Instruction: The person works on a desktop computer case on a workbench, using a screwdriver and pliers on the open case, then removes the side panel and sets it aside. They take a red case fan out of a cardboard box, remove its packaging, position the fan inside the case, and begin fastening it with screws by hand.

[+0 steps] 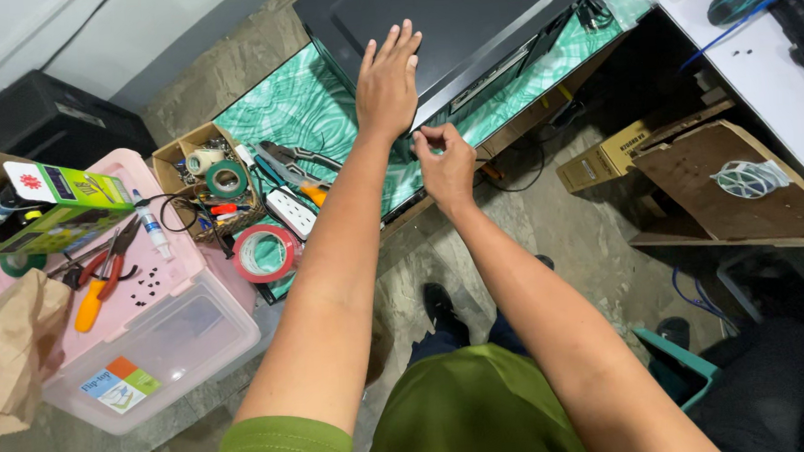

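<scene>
a flat black box-shaped appliance [465, 21] lies on a green patterned table [295, 108], its smooth top panel facing up. its near corner reaches the table's front edge, and cables trail from its far right side.

Green carton [66, 205] far left; yellow cardboard box [605, 158] under table.
</scene>
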Available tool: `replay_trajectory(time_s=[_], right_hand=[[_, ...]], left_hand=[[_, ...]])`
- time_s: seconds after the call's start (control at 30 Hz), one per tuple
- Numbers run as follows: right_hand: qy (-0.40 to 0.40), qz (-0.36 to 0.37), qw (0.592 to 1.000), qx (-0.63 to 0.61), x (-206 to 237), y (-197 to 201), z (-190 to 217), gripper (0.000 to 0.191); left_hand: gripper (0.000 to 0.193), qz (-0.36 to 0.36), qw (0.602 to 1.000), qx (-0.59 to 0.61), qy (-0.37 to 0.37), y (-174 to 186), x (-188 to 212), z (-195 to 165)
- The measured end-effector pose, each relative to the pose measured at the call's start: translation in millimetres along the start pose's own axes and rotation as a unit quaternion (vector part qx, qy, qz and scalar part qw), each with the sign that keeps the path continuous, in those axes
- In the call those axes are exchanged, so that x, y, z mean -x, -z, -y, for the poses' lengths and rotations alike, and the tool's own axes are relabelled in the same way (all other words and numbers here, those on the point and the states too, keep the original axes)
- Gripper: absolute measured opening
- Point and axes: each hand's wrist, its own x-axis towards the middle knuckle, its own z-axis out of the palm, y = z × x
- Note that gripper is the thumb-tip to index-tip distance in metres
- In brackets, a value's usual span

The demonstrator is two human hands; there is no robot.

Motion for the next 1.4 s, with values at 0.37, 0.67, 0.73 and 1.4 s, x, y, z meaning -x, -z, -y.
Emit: replay_trajectory(time_s=[0.37, 0.67, 0.73, 1.4], right_hand=[[-0.029, -0.019, 0.996, -0.088, 6.8, -10.9, -9.8, 0.016], [-0.039, -0.008, 0.997, -0.066, 5.3, -14.0, -4.8, 0.015], [-0.068, 0.003, 0.996, -0.054, 4.5, -16.7, -7.7, 0.019], [-0.410, 0.117, 0.806, -0.410, -22.1, -31.1, -45.9, 0.033]], left_hand=[[0.037, -0.008, 1.000, -0.006, -0.008, -0.5, 1.1, 0.6], [0.037, 0.001, 1.000, -0.010, 0.008, 2.3, 1.5, -4.2], [0.038, 0.003, 1.000, -0.012, 0.007, 3.4, 1.1, -4.9], [0.038, 0.000, 1.000, -0.005, 0.006, 4.2, 0.4, -5.6]])
